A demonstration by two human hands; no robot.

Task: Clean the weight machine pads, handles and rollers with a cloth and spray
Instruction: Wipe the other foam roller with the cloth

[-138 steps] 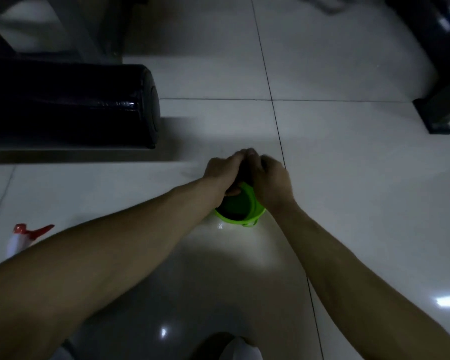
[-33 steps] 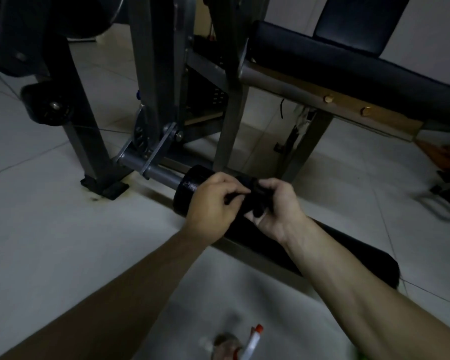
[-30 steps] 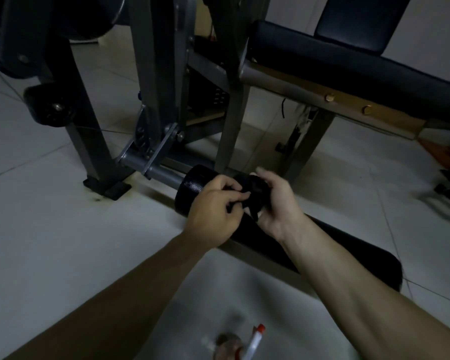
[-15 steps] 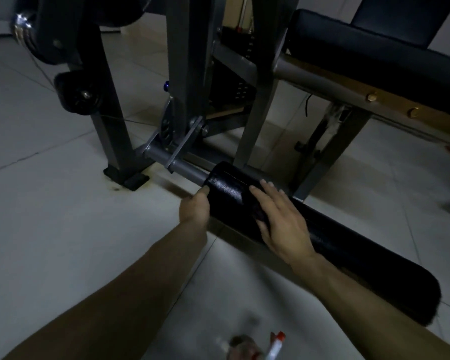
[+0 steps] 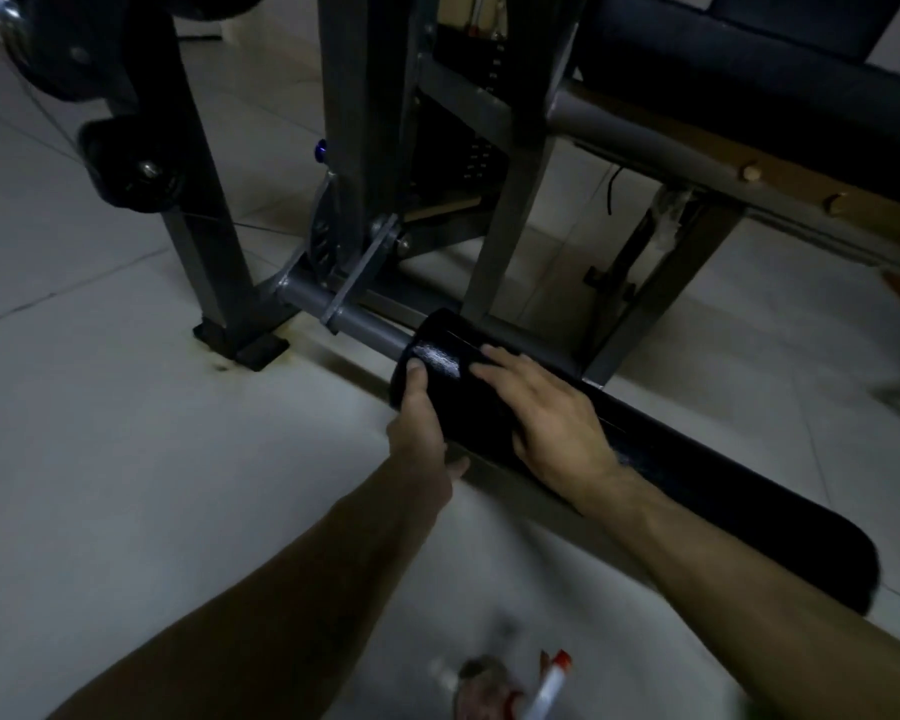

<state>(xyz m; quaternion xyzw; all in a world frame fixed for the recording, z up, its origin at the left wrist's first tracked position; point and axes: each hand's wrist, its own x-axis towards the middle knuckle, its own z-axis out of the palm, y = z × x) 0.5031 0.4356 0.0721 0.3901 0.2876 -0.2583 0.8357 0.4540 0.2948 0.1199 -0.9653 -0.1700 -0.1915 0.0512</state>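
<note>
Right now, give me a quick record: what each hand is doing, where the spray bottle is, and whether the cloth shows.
left hand: grips the roller end, thumb on top
right hand: flat on the roller, fingers straight
cloth: cannot tell, too dark
spray bottle: on the floor, bottom of view, blurred

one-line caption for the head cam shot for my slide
Left hand grips the end of the black roller, right hand flat on top, spray bottle on the floor nearby.
</note>
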